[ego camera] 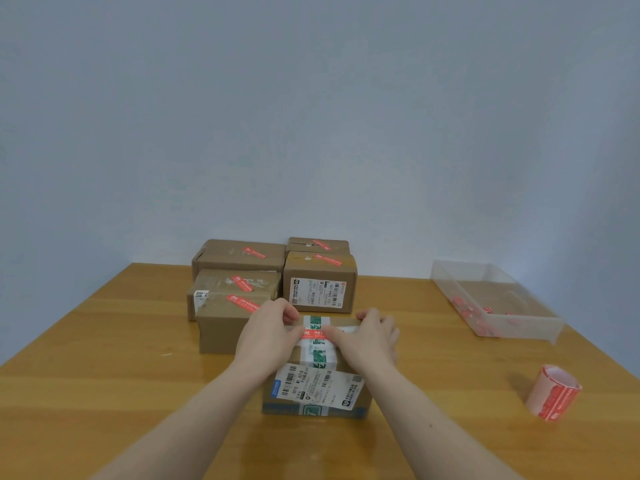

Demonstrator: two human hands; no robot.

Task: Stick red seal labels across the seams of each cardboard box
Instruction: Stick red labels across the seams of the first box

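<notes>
Red strips already cross the tops of five boxes [242, 292] packed together just above the middle of the frame, so those look finished. Work is now on the nearest box [317, 375], low in the centre, which carries green-and-white tape along its seam and a white shipping slip on its near part. A red label [313, 333] lies across that tape between the two hands. The left hand [268, 336] rests on the box with its thumb pressing the label's left end; the right hand [369, 337] presses the other end with its thumb. Both look flat and pressing rather than clenched, though the right one is a little blurred, so its fingertips are hard to read.

At the lower right, a roll of labels [554, 393] stands on the wooden table [104, 393]. A clear tray [495, 299] at the right edge holds red scraps. No bare box shows elsewhere, so this may be the last one.
</notes>
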